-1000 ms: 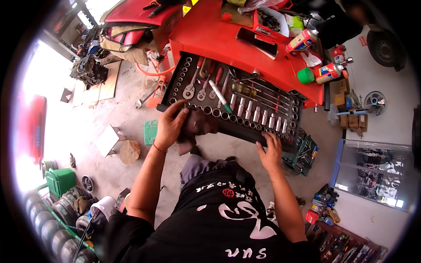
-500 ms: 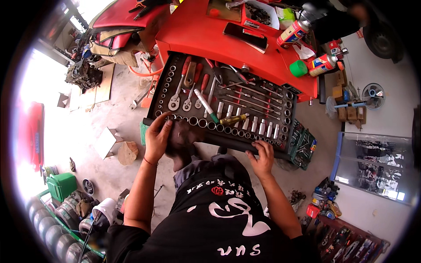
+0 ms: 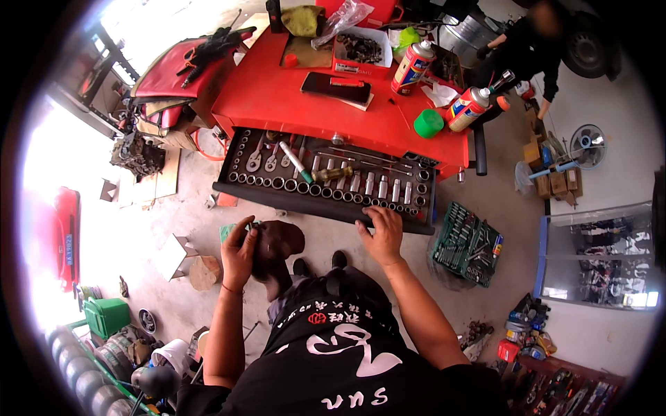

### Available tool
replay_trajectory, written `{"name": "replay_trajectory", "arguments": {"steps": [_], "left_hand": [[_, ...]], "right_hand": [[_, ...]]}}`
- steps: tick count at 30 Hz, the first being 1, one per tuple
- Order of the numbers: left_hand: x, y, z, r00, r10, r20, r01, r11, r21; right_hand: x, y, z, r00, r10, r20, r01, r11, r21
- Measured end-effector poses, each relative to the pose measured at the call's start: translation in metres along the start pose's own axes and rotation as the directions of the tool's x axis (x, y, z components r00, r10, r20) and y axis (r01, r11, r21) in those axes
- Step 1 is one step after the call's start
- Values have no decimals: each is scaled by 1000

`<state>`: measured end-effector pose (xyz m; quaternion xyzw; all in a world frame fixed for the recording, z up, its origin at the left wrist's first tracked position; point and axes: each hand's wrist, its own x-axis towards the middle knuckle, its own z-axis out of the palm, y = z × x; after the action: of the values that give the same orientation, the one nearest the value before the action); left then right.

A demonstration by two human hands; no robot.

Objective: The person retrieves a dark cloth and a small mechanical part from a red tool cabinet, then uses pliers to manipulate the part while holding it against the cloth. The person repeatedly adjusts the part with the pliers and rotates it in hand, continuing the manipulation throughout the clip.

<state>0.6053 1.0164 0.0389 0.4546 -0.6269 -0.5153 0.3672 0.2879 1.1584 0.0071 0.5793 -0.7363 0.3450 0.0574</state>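
Observation:
The drawer [image 3: 298, 201] of a red tool cabinet stands partly out, filled with sockets, ratchets and extension bars. On top of its tools lie a white-and-green marker [image 3: 295, 163] and a screwdriver with a yellowish handle [image 3: 332, 174]. My right hand [image 3: 383, 234] rests its fingertips on the drawer's front edge, fingers apart. Left of centre and off the drawer, my left hand [image 3: 238, 258] pinches something small and dark, too small to name. Beside it is a dark brown shape [image 3: 279, 244] whose kind I cannot tell.
On the red cabinet top [image 3: 263, 111] sit a phone [image 3: 336, 84], spray cans [image 3: 413, 67], a green cap [image 3: 429, 123] and a box of metal parts [image 3: 361, 47]. A green socket case [image 3: 463, 244] lies open at right. Another person [image 3: 525, 52] stands at far right.
The drawer has slid further into the cabinet, hiding more tools. My left hand has come off its edge; my right hand stays on it. The view has shifted, showing more of the other person.

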Motion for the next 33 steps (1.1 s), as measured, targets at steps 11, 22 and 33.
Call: {"name": "replay_trajectory", "arguments": {"steps": [11,22,33], "left_hand": [[-99,-71,-51,884,-334,-326,465,682,565],[-408,-176,-165,614,-516,-596,784,480,392],[-294,-92,-154,774,-382,-506,632,523,572]], "right_hand": [[5,81,35,962,263,66,-258,814,520],[14,240,186,383,566,730,-161,-737,656],[3,169,179,442,644,624,-194,-611,767]]}}
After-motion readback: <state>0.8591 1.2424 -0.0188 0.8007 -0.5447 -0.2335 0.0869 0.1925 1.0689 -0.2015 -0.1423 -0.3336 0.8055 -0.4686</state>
